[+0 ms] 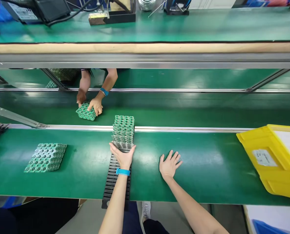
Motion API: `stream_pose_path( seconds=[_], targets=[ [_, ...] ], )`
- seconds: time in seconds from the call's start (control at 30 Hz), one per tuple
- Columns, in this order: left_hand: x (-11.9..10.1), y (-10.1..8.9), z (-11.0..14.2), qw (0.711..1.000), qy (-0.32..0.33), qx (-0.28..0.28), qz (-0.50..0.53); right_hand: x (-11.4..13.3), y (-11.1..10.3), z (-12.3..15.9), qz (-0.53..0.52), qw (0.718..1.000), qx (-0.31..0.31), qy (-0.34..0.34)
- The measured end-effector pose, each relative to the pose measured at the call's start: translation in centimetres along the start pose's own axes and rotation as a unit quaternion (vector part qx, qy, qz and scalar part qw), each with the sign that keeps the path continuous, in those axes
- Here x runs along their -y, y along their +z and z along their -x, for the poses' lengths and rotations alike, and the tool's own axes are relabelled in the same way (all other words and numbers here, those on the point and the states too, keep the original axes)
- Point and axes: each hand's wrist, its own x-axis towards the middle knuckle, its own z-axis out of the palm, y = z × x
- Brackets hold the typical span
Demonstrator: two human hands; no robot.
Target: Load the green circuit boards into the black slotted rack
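Green circuit boards (123, 130) crowd the far end of our black slotted rack (112, 178), visible near slots bare! Our left grip (121, 158) cups those boards, squeeze unclear; our right grip (169, 165) lies released right of the rack; another board stack (46, 157) sits left, unracked.

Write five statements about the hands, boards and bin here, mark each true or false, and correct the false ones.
1. The left hand is at the near end of the circuit boards in the slotted black rack. True.
2. The right hand holds a circuit board. False: it is empty, fingers spread over the green bench top.
3. A co-worker's hands hold a batch of circuit boards. True.
4. The yellow bin is left of the rack. False: it is to the right.
5. The person's blue wristband is on the left wrist. True.
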Motion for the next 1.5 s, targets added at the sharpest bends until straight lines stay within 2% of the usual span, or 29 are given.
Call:
stream_pose_path(
  seconds=[0.27, 0.57, 0.8, 0.9, 1.0, 1.1, 1.17, 1.23, 1.3, 1.4, 1.47, 1.5],
  targets=[
    [0.0, -0.1, -0.8, 1.0, -0.003, -0.01, 0.002, 0.0, 0.1, 0.1, -0.001, 1.0, -0.002, 0.0],
    [0.3, 0.6, -0.5, 0.999, -0.025, 0.002, -0.033, 0.1, -0.2, 0.1, -0.001, 1.0, -0.002, -0.001],
    [0.1, 1.1, -0.3, 0.999, 0.015, 0.012, -0.045, 0.1, -0.5, 0.1, -0.02, 0.999, -0.034, -0.016],
    [0.0, 0.2, 0.0, 0.998, 0.036, 0.015, -0.051, 0.1, -0.9, 0.1, -0.033, 0.998, -0.039, -0.025],
    [1.5, -2.9, -2.1, 0.995, 0.07, 0.012, -0.072, 0.1, -1.1, 0.2, -0.05, 0.997, -0.053, -0.031],
    [5.4, -9.4, -7.9, 0.986, 0.077, -0.026, -0.144, 0.0, -1.0, 0.1, -0.06, 0.996, -0.059, -0.036],
    [8.8, -14.9, -12.9, 0.974, 0.035, -0.039, -0.22, -0.1, -1.0, 0.1, -0.058, 0.996, -0.055, -0.037],
    [12.2, -19.8, -17.9, 0.954, -0.029, -0.002, -0.298, -0.1, -1.0, 0.1, -0.048, 0.997, -0.046, -0.036],
    [15.1, -23.2, -22.0, 0.923, -0.108, 0.039, -0.367, -0.1, -1.1, 0.1, -0.035, 0.998, -0.039, -0.031],
    [17.8, -25.6, -25.3, 0.895, -0.167, 0.117, -0.396, -0.1, -1.1, 0.0, -0.019, 0.999, -0.037, -0.026],
    [18.9, -26.2, -26.0, 0.886, -0.188, 0.157, -0.393, -0.1, -1.2, 0.0, -0.013, 0.999, -0.04, -0.026],
    [19.4, -26.4, -26.0, 0.887, -0.192, 0.154, -0.39, -0.1, -1.2, 0.0, -0.011, 0.999, -0.04, -0.026]
  ],
)
